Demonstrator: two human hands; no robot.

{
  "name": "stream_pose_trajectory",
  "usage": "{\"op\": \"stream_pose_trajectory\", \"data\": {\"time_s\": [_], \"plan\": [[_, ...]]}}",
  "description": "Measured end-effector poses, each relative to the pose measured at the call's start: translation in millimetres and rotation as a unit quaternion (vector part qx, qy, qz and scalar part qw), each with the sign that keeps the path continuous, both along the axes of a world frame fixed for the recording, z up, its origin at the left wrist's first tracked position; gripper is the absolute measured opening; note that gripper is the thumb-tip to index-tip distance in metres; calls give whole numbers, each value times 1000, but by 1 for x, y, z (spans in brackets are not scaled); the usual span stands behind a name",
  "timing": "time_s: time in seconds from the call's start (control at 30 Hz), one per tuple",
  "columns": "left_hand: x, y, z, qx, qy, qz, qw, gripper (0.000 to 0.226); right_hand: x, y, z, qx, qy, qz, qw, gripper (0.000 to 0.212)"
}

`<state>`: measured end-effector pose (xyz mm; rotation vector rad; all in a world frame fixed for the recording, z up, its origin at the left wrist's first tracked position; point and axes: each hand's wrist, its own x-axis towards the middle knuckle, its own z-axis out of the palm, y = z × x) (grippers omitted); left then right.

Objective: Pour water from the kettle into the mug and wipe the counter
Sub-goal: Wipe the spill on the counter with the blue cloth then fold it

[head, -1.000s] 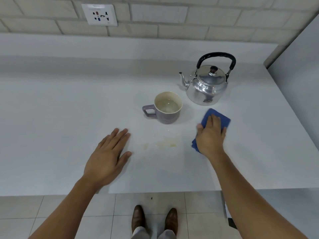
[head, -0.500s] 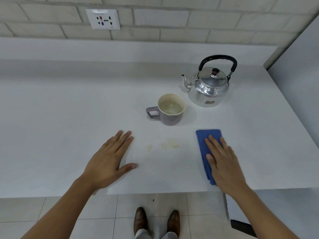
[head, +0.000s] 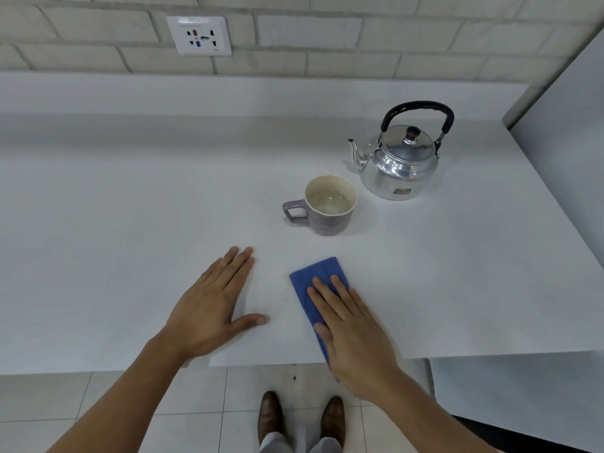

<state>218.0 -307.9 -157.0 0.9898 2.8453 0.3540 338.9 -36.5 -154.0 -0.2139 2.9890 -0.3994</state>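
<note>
A shiny metal kettle with a black handle stands upright at the back right of the white counter. In front of it, to its left, sits a purple mug holding water, its handle pointing left. My right hand lies flat on a folded blue cloth, pressing it onto the counter near the front edge. Part of the cloth is hidden under my palm. My left hand rests flat and empty on the counter, left of the cloth, fingers spread.
A wall socket sits in the brick wall behind the counter. A grey panel bounds the counter on the right. The counter's front edge runs just below my hands, with tiled floor and my shoes beneath.
My right hand slid the blue cloth from beside the kettle toward me, then left over the yellowish wet patch, which no longer shows. My left hand stayed put.
</note>
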Motion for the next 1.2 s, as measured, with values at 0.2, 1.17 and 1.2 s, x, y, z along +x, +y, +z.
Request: {"op": "stream_pose_trajectory", "data": {"time_s": [0.2,1.17,1.2], "plan": [[1,-1,1,3,7,-1,1000,106,-3,52,1,-1,-11,-63,998,55],[-2,-1,-6,34,-4,22,999,118,-72,-45,3,-21,8,87,996,57],[-2,-2,-6,34,-4,20,999,117,-68,-45,3,-23,8,104,994,56]]}}
